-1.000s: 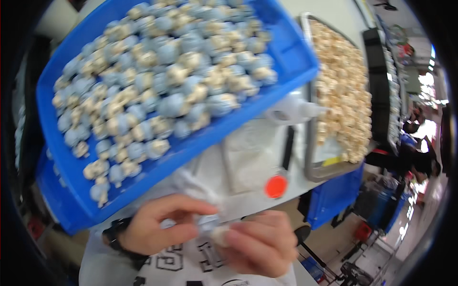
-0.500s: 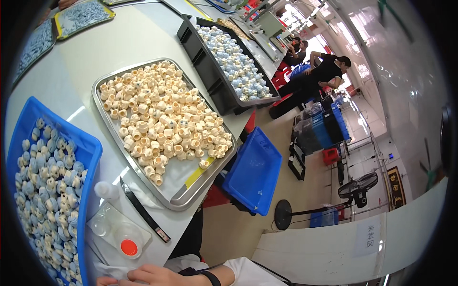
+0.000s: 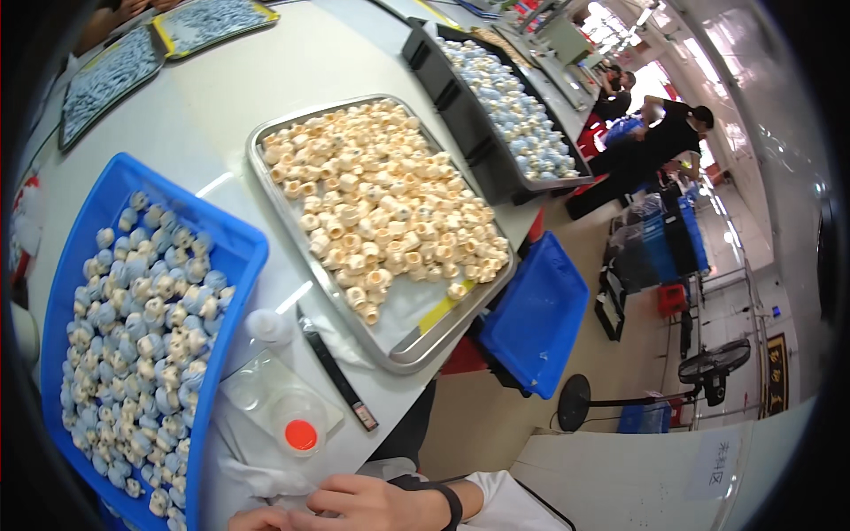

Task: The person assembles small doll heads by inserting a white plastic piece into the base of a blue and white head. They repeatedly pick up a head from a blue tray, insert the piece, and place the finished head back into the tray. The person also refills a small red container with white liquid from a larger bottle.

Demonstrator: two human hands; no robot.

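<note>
At the lower edge my right hand (image 3: 376,506), with a dark band on its wrist, has its fingers curled in. Its fingertips meet those of my left hand (image 3: 257,519), of which only a small part shows. Both look closed, and whatever they hold is hidden. Just beyond them lie a crumpled white tissue (image 3: 274,480) and a clear round container (image 3: 301,414) with a red-orange disc. A black-handled utility knife (image 3: 338,373) rests on the table beside a small white bottle (image 3: 268,327).
On the left stands a blue bin (image 3: 252,252) of blue-and-cream figure parts. A metal tray (image 3: 407,358) holds hollow cream pieces; behind it is a black crate (image 3: 460,133) of similar blue-and-cream parts. A blue tub (image 3: 540,319) sits beyond the table edge, near a standing fan (image 3: 713,367).
The whole view has shifted, so the table things appear farther right and more of the blue bin shows. My hands show a little more at the lower edge, fingertips together.
</note>
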